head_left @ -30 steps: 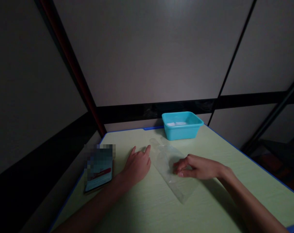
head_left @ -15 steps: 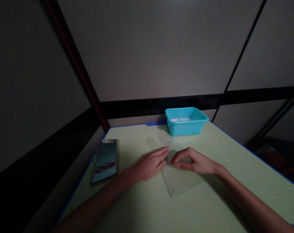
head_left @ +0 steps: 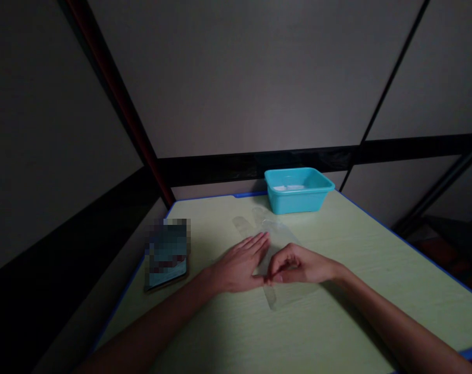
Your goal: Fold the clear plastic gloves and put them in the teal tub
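Observation:
A clear disposable plastic glove lies on the table, its finger shapes pointing away from me and its wide end towards me. My left hand rests flat over the glove's left part, fingers stretched out and thumb apart. Just to the right, my right hand is closed in a pinch at the glove's surface. Its fingertips meet close to my left thumb tip, and the bit of film between them is hard to see.
At the back stands a turquoise plastic basket with something white inside. A phone, partly blurred out, is propped at the left of the pale green table, which has a blue edge. Panelled walls rise behind and to the left.
My right hand has come slightly closer to me and left, its thumb and fingers now pinched together. My left thumb has spread away from its fingers, towards me.

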`<state>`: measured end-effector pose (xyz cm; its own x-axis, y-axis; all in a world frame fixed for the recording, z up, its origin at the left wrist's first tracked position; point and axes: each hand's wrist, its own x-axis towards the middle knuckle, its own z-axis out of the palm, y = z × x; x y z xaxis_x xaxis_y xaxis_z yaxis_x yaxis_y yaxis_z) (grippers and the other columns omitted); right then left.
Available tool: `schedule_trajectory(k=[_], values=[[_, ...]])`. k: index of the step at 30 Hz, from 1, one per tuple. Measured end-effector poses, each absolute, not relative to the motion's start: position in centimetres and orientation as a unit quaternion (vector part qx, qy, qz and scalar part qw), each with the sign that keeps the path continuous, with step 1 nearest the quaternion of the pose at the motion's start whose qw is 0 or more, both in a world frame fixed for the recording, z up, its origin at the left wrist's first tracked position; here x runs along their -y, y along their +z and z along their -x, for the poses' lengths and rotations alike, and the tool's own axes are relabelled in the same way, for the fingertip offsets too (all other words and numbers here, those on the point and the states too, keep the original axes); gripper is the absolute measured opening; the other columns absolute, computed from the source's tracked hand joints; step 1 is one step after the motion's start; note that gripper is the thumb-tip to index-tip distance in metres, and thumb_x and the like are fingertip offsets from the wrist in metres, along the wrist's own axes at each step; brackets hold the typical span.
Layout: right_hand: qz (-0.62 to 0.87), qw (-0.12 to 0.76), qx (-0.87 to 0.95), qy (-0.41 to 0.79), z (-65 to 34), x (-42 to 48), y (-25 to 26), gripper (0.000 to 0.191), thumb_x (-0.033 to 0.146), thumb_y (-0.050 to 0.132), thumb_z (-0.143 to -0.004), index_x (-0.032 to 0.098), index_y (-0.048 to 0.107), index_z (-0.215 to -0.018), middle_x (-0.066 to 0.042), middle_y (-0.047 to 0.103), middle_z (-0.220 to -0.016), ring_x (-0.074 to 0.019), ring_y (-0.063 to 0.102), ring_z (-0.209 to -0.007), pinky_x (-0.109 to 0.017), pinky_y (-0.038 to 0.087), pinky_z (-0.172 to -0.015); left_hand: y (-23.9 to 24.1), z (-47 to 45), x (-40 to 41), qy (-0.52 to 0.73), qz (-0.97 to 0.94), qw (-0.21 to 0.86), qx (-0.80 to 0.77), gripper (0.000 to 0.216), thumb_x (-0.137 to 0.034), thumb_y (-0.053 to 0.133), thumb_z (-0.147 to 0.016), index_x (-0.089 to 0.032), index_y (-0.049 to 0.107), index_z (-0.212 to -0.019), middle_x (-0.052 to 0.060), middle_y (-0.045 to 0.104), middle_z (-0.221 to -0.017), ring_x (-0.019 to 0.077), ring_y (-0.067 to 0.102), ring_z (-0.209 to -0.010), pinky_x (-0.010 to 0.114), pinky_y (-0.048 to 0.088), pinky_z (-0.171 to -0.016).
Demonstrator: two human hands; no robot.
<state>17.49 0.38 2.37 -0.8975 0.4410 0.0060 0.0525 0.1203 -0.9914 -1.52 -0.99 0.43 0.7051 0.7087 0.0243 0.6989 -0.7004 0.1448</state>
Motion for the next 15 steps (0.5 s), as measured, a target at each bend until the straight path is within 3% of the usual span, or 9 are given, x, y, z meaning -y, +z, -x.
schedule_trajectory(k=[4, 10, 12, 15], values=[[0.165, 0.172, 0.695, 0.679, -17.7, -0.6, 2.4, 0.02, 0.029, 0.064, -0.07, 0.01, 0.059, -0.071, -0.005, 0.063, -0.071, -0.0116, 0.058, -0.067, -0.026, 0.045, -0.066, 0.6, 1.5, 0.9, 0.035, -0.924, 0.072, -0.373, 0.091, -0.062, 0.049, -0.066, -0.007, 0.019, -0.132, 0.016, 0.009, -0.14, 0.0236, 0.006, -0.128, 0.033, 0.011, -0.104], [0.229, 0.317, 0.68, 0.62, -19.2, -2.7, 2.2, 0.024, 0.035, 0.062, -0.071, 0.011, 0.058, -0.07, -0.005, 0.064, -0.071, -0.0112, 0.058, -0.063, -0.024, 0.044, -0.061, 0.3, 1.6, 0.8, 0.103, -0.919, 0.068, -0.374, 0.092, -0.063, 0.049, -0.066, -0.012, 0.013, -0.134, 0.014, 0.007, -0.141, 0.0256, 0.007, -0.128, 0.04, 0.013, -0.104], [0.255, 0.337, 0.692, 0.585, -19.8, -3.2, 2.1, 0.026, 0.038, 0.061, -0.072, 0.011, 0.059, -0.071, -0.006, 0.065, -0.072, -0.0126, 0.058, -0.064, -0.026, 0.045, -0.062, -0.1, 1.9, 0.5, 0.17, -0.888, 0.056, -0.423, 0.076, -0.052, 0.045, -0.076, -0.013, 0.014, -0.133, 0.013, 0.016, -0.139, 0.0236, 0.016, -0.127, 0.04, 0.017, -0.103], [0.266, 0.31, 0.759, 0.506, -20.3, -3.4, 2.0, 0.03, 0.041, 0.057, -0.073, 0.012, 0.062, -0.072, -0.008, 0.065, -0.079, -0.016, 0.059, -0.073, -0.03, 0.044, -0.069, -0.6, 2.5, -0.4, 0.268, -0.8, 0.039, -0.535, 0.048, -0.028, 0.038, -0.083, -0.016, 0.025, -0.129, 0.01, 0.045, -0.124, 0.02, 0.039, -0.116, 0.038, 0.03, -0.097]])
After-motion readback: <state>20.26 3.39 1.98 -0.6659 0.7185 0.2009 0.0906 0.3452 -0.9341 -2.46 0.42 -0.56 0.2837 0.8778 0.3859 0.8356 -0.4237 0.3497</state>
